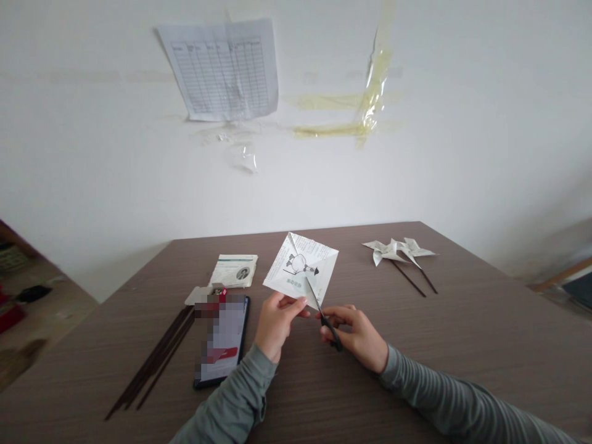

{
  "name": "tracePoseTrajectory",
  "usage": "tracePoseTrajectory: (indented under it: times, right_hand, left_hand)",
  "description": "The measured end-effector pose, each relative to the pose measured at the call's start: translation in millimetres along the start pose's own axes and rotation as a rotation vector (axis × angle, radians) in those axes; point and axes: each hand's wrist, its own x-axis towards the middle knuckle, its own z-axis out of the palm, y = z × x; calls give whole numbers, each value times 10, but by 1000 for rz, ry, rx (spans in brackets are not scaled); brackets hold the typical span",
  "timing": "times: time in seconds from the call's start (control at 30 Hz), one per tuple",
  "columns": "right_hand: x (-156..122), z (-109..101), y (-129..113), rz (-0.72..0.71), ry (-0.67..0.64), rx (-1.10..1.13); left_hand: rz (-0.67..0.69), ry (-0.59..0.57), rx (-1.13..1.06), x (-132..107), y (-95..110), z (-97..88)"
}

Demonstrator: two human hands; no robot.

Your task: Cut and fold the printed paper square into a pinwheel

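A square sheet of printed paper [303,262], with a small drawing in its middle and diagonal creases, is held up above the table. My left hand [280,317] pinches its lower edge between thumb and fingers. In my right hand [354,333] is a pair of scissors [326,320] with black handles. The blades reach over the sheet's lower right corner, pointing toward its centre. Whether the blades are parted is hard to make out.
Two paper pinwheels [393,250] on dark sticks lie at the back right. On the left are a stack of paper squares [234,270], a phone [226,345], a small open box [203,295] and several dark sticks [157,351]. A wall [324,191] stands behind the table [444,370].
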Motion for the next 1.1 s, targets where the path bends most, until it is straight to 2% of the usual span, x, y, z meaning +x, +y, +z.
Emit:
tracePoseTrajectory:
  times: [0.17,0.47,0.67,0.93,1.1]
  right_hand:
    - [-9,2,-10,-6,20,5]
    - [-9,-125,-248,-35,-4,87]
    - [-1,-101,-211,-58,32,95]
    - [-5,-123,-220,-42,-32,90]
    - [6,-124,-130,-63,-69,54]
  left_hand:
    - [-7,-6,-3,7,-5,-2]
    - [-8,-3,-1,-5,2,3]
    - [-36,12,21,12,8,14]
    - [-11,1,34,57,-59,-27]
    - [27,2,43,85,-97,-61]
